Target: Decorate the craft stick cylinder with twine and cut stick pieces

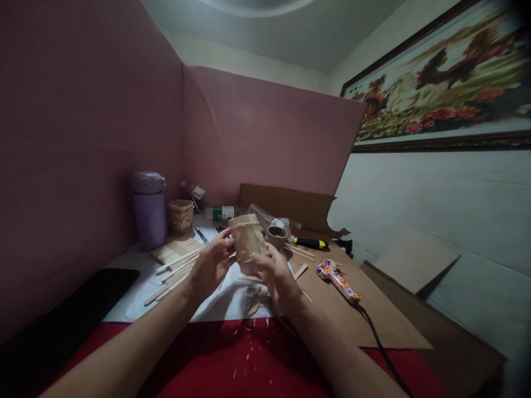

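Note:
Both hands hold a tan cup-shaped piece (248, 240) up above the table. A raised band runs round its upper part, and it looks like wood or cardboard. My left hand (215, 260) has its fingers closed on the left side of the piece. On its lower right side, my right hand (274, 271) grips it with the thumb across the front. Wooden craft sticks (176, 271) lie on white paper left of my left hand. Below the piece are a crumpled scrap (255, 298) and small wood chips on a red cloth (199, 354).
A floral glue gun (338, 279) with a black cord rests on cardboard (373, 320) at the right. Behind stand a tape roll (277, 235), a yellow-black cutter (310, 242) and plastic bottles (265, 215). A purple tumbler (149, 213) and small woven basket (181, 215) stand left.

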Action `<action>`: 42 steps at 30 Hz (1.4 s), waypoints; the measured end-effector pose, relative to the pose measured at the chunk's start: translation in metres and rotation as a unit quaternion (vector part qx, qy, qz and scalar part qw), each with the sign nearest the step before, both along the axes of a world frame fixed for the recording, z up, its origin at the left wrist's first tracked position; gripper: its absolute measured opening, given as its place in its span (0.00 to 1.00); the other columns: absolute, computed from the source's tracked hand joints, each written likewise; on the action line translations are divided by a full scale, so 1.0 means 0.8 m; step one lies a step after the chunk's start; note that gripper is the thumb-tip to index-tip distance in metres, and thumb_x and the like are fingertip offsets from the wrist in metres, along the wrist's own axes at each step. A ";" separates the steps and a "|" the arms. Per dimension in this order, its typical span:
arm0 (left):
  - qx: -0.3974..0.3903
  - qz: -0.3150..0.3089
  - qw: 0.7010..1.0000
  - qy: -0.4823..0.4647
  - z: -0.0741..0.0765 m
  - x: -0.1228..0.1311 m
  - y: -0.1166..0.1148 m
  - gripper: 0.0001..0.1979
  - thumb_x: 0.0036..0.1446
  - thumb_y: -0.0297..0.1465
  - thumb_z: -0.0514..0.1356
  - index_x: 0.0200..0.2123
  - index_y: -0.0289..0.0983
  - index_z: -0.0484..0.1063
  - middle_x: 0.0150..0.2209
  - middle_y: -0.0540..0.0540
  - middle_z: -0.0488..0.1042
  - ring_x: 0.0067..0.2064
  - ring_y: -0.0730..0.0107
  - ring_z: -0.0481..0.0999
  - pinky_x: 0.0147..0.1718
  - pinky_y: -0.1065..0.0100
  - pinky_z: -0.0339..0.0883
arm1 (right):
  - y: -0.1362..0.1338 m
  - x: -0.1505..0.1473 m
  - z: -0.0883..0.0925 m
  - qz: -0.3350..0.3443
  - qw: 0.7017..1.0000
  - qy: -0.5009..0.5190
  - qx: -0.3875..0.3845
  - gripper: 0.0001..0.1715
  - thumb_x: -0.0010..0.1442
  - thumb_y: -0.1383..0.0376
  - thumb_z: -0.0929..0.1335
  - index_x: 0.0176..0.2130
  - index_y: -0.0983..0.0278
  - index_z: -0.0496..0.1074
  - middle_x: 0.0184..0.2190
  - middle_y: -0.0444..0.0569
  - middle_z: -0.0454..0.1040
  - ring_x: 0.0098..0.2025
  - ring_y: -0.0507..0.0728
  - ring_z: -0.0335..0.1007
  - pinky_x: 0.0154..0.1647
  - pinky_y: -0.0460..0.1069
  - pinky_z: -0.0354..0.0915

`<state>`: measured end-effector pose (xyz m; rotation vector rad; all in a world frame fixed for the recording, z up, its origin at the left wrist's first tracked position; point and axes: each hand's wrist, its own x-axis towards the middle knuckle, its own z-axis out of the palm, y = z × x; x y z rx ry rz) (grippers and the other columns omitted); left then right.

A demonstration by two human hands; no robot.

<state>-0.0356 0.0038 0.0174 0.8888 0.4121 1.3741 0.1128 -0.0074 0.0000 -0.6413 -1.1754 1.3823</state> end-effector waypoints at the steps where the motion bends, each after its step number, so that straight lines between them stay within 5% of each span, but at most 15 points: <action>1: 0.002 -0.008 1.000 -0.003 0.001 0.000 -0.001 0.27 0.47 0.27 0.62 0.53 0.37 0.70 0.35 0.45 0.79 0.36 0.65 0.78 0.36 0.68 0.70 | -0.003 0.001 0.002 0.035 0.999 0.025 -0.003 0.27 0.53 0.57 0.71 0.51 0.62 0.69 0.48 0.53 0.77 0.44 0.60 0.75 0.40 0.52 0.71; 5: 0.031 -0.069 0.997 0.019 -0.002 0.001 -0.006 0.24 0.50 0.27 0.63 0.52 0.38 0.70 0.37 0.44 0.79 0.35 0.67 0.76 0.32 0.69 0.68 | -0.012 0.001 0.008 0.123 0.989 0.076 -0.022 0.20 0.57 0.55 0.66 0.46 0.62 0.73 0.45 0.52 0.78 0.43 0.59 0.76 0.43 0.53 0.71; 10: 0.013 -0.072 0.997 0.026 -0.006 0.000 -0.007 0.20 0.48 0.26 0.65 0.47 0.36 0.73 0.33 0.46 0.78 0.32 0.69 0.76 0.29 0.71 0.66 | -0.008 -0.003 0.002 0.121 0.991 0.049 -0.038 0.21 0.55 0.51 0.67 0.41 0.62 0.73 0.43 0.51 0.78 0.42 0.59 0.76 0.43 0.53 0.71; 13: 0.017 -0.047 0.999 0.014 -0.005 0.001 -0.002 0.24 0.47 0.25 0.66 0.50 0.36 0.72 0.37 0.44 0.79 0.38 0.63 0.78 0.40 0.65 0.69 | 0.000 -0.001 -0.008 -0.020 0.999 -0.037 -0.019 0.25 0.55 0.46 0.69 0.41 0.62 0.71 0.43 0.52 0.76 0.41 0.59 0.74 0.40 0.53 0.72; 16: 0.011 0.010 1.000 0.025 -0.007 0.005 0.003 0.27 0.44 0.25 0.69 0.50 0.34 0.70 0.40 0.41 0.79 0.41 0.59 0.79 0.45 0.61 0.69 | 0.002 0.001 -0.016 -0.194 0.967 -0.148 0.075 0.32 0.50 0.46 0.73 0.47 0.62 0.68 0.45 0.54 0.74 0.45 0.61 0.72 0.42 0.53 0.70; 19: 0.022 0.075 0.995 0.057 -0.015 0.011 0.007 0.30 0.39 0.27 0.74 0.48 0.34 0.69 0.43 0.39 0.78 0.43 0.57 0.78 0.45 0.60 0.69 | -0.001 -0.002 -0.017 -0.220 0.938 -0.222 0.147 0.41 0.44 0.54 0.78 0.53 0.62 0.65 0.49 0.56 0.73 0.50 0.63 0.71 0.46 0.54 0.69; 22: 0.052 0.103 0.990 0.084 -0.019 0.014 0.008 0.33 0.38 0.30 0.75 0.49 0.35 0.68 0.43 0.40 0.77 0.43 0.58 0.77 0.42 0.63 0.69 | 0.000 -0.004 -0.014 -0.191 0.947 -0.218 0.139 0.38 0.45 0.58 0.78 0.52 0.63 0.66 0.48 0.55 0.75 0.47 0.62 0.73 0.46 0.54 0.69; 28: 0.021 0.061 0.996 0.057 -0.002 0.005 0.002 0.23 0.49 0.41 0.68 0.45 0.35 0.70 0.37 0.43 0.76 0.38 0.62 0.76 0.38 0.62 0.68 | 0.006 0.005 -0.003 -0.069 0.996 0.015 0.045 0.23 0.53 0.56 0.73 0.46 0.62 0.68 0.45 0.51 0.76 0.41 0.57 0.74 0.37 0.49 0.70; 34: 0.059 -0.066 0.995 0.050 -0.006 0.002 0.002 0.18 0.54 0.33 0.63 0.49 0.36 0.72 0.49 0.38 0.75 0.50 0.55 0.73 0.47 0.60 0.65 | -0.006 0.005 0.007 0.063 0.990 0.124 -0.008 0.17 0.59 0.57 0.67 0.44 0.62 0.73 0.42 0.50 0.79 0.41 0.58 0.74 0.39 0.51 0.70; 42: 0.057 -0.125 0.990 0.032 -0.008 -0.001 0.001 0.27 0.48 0.28 0.65 0.53 0.35 0.70 0.40 0.41 0.79 0.38 0.63 0.77 0.38 0.66 0.66 | -0.005 0.000 -0.003 0.155 0.978 0.136 -0.040 0.21 0.59 0.57 0.65 0.48 0.63 0.74 0.42 0.51 0.80 0.46 0.61 0.74 0.44 0.54 0.70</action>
